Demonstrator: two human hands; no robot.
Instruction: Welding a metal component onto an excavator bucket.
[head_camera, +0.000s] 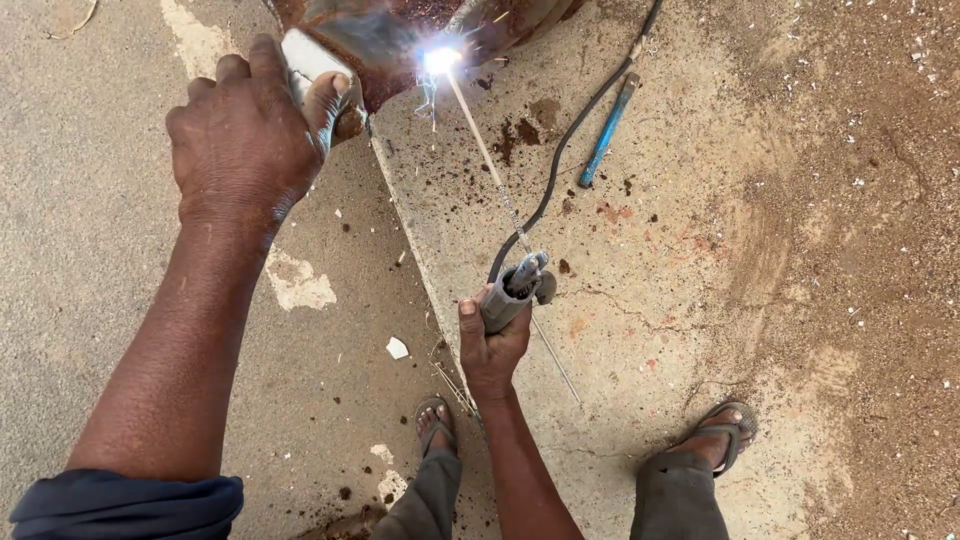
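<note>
My left hand (245, 130) grips a pale flat metal piece (303, 55) and holds it against a rusty metal object (390, 40) at the top of the head view. My right hand (492, 345) is closed around a grey electrode holder (515, 292). A thin welding rod (487, 160) runs up from the holder to the rusty object. A bright white arc (440, 60) glows at the rod's tip, with a little smoke around it. A black cable (565, 145) leaves the holder toward the top.
A blue-handled tool (605, 130) lies on the concrete slab (620, 300) to the right of the cable. A second thin rod (557, 360) lies on the slab. My sandalled feet (720, 430) stand below. Loose dirt covers the right side.
</note>
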